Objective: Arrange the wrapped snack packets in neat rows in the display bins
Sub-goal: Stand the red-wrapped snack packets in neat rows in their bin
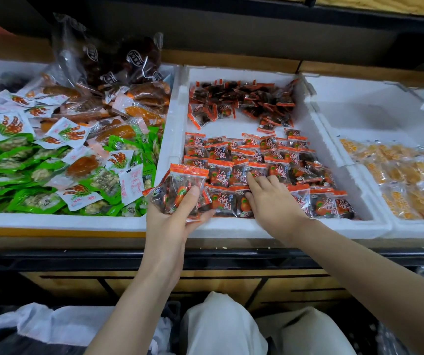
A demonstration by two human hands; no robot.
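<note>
A white foam bin (315, 139) in the middle holds red-edged clear snack packets. Its near half carries laid-out rows of packets (269, 162); a loose heap of the same packets (241, 101) lies at the far end. My left hand (177, 216) grips a small stack of packets (180, 188) over the bin's near left corner, thumb on top. My right hand (269, 198) reaches into the near rows, fingers spread and lying on the packets, index tip touching one packet (246, 171).
To the left a foam bin (59, 221) is piled with mixed green, white and orange packets. At right another foam bin (374, 101) holds yellow packets (405, 180). A dark shelf runs above. Below the counter are a black rail, wooden panels and plastic bags.
</note>
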